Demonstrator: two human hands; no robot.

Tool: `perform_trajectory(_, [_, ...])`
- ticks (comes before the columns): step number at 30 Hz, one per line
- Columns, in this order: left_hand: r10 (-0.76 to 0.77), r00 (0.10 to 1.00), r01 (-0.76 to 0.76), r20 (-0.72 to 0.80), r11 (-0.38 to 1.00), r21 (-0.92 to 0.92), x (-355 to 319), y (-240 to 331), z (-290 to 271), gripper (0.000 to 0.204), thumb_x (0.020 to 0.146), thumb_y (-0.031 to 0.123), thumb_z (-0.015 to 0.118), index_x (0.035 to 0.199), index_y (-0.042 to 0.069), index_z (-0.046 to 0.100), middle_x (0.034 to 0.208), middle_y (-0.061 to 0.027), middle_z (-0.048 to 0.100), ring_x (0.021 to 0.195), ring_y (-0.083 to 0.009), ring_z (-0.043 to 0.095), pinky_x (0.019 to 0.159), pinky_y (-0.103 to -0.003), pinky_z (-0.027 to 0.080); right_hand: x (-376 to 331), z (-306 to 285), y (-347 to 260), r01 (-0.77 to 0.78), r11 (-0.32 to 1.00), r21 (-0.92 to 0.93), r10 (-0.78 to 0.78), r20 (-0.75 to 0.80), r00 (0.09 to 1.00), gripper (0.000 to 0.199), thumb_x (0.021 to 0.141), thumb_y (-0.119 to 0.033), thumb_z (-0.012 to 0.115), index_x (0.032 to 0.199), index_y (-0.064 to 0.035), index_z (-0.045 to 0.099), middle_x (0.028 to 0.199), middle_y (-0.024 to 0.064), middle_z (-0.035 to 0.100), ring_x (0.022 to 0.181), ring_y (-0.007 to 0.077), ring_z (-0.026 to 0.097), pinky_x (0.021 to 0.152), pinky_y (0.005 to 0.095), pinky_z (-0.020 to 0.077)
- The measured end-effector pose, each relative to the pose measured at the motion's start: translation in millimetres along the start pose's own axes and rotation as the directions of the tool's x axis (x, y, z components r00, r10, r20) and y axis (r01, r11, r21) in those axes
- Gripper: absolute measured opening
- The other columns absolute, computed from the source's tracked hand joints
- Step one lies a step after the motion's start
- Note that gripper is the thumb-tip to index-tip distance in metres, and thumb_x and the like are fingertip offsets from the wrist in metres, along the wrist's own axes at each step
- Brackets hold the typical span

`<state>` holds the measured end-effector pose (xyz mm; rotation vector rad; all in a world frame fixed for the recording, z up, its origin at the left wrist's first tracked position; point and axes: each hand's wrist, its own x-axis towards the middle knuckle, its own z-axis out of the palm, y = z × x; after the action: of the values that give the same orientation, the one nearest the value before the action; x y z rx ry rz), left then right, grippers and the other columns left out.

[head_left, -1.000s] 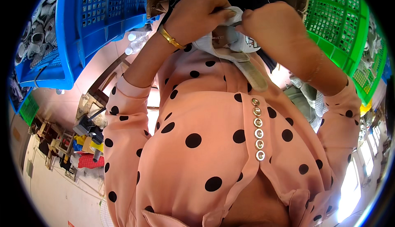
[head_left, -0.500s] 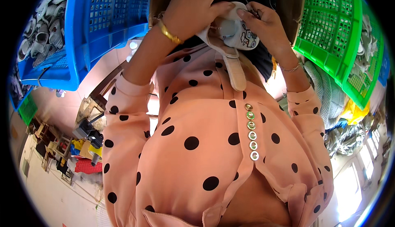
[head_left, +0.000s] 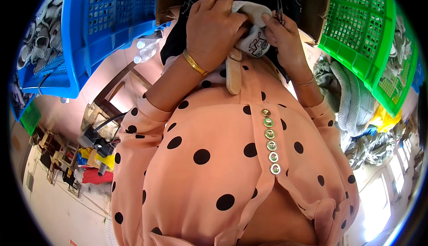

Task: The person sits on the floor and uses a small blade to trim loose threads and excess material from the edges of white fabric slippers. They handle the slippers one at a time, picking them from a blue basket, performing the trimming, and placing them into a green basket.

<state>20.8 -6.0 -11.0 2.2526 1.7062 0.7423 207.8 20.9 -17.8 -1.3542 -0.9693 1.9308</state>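
Note:
A small white child's shoe (head_left: 255, 13) with a vehicle drawn in dark stitching on its toe is held up in front of my body. My left hand (head_left: 213, 34), a gold bangle at its wrist, wraps over the shoe's opening with bent fingers and hides much of it. Below that hand dangles a beige strap (head_left: 233, 75). With its thumb at the shoe's edge, my right hand (head_left: 286, 43) also grips small metal scissors (head_left: 279, 10), their blades pointing away from me. The scissors' handles are mostly hidden in the fingers.
On the left stands a blue plastic crate (head_left: 78, 74) with several small shoes (head_left: 42, 41) in it. A green crate (head_left: 352, 56) stands on the right, near grey padded fabric (head_left: 352, 96). Loose threads lie on dark cloth beyond my hands, beside a brown board edge (head_left: 318, 12).
My left hand has turned over and now covers the shoe's opening. The shoe has shifted left and tilted. The scissors' blades, earlier slanted toward the shoe, now point nearly straight away from me.

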Motion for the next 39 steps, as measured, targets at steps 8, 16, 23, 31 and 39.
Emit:
perform_trajectory(8, [0.005, 0.995, -0.003, -0.097, 1.0, 0.014, 8.6, 0.6, 32.5, 0.009, 0.067, 0.018, 0.073, 0.075, 0.018, 0.072, 0.117, -0.0001, 0.064, 0.112, -0.0222, 0.054, 0.091, -0.039, 0.04, 2.0, -7.0, 12.3, 0.008, 0.996, 0.088, -0.002, -0.068, 0.998, 0.022, 0.094, -0.017, 0.059, 0.076, -0.0096, 0.05, 0.066, -0.008, 0.042, 0.058, 0.0014, 0.035, 0.05, 0.0186, 0.029])
perform_trajectory(16, [0.19, 0.981, -0.19, -0.034, 0.982, 0.026, 13.5, -15.9, 29.3, 0.009, 0.07, 0.014, 0.071, 0.077, 0.01, 0.067, 0.113, -0.0012, 0.064, 0.112, -0.023, 0.054, 0.088, -0.037, 0.043, 4.3, -2.5, 10.2, 0.038, 0.999, -0.031, -0.04, -0.081, 0.996, 0.025, 0.094, -0.017, 0.06, 0.074, -0.0078, 0.048, 0.065, -0.007, 0.041, 0.058, 0.0013, 0.037, 0.05, 0.0193, 0.0309])
perform_trajectory(23, [0.236, 0.968, -0.22, 0.084, 0.962, -0.161, 16.2, -25.9, 9.5, 0.01, 0.073, 0.01, 0.072, 0.079, 0.006, 0.065, 0.114, -0.0094, 0.061, 0.113, -0.0282, 0.054, 0.093, -0.039, 0.044, 6.2, -7.9, 3.5, 0.121, 0.955, -0.27, -0.141, -0.056, 0.988, 0.024, 0.094, -0.02, 0.062, 0.078, -0.0048, 0.052, 0.063, -0.0013, 0.048, 0.056, 0.0054, 0.042, 0.05, 0.0223, 0.0366])
perform_trajectory(31, [0.248, 0.959, -0.219, 0.136, 0.956, -0.196, 15.2, -31.0, 9.7, 0.007, 0.075, 0.009, 0.07, 0.08, 0.006, 0.066, 0.117, -0.0105, 0.06, 0.113, -0.0299, 0.054, 0.094, -0.039, 0.044, -12.1, -8.1, -55.3, 0.345, -0.403, -0.848, -0.402, 0.502, 0.766, 0.042, 0.083, -0.051, 0.062, 0.078, -0.0098, 0.053, 0.057, 0.0048, 0.058, 0.054, 0.0213, 0.062, 0.049, 0.0301, 0.0462])
perform_trajectory(39, [0.237, 0.962, -0.207, 0.138, 0.957, -0.201, 17.2, -30.0, 9.1, 0.005, 0.077, 0.01, 0.069, 0.08, 0.006, 0.068, 0.114, -0.0091, 0.061, 0.112, -0.0277, 0.054, 0.092, -0.038, 0.045, -4.9, 16.4, -75.4, 0.487, -0.574, -0.659, -0.125, 0.658, 0.742, 0.022, 0.078, -0.024, 0.069, 0.073, -0.006, 0.057, 0.056, 0.004, 0.056, 0.056, 0.0195, 0.063, 0.051, 0.0303, 0.0454])
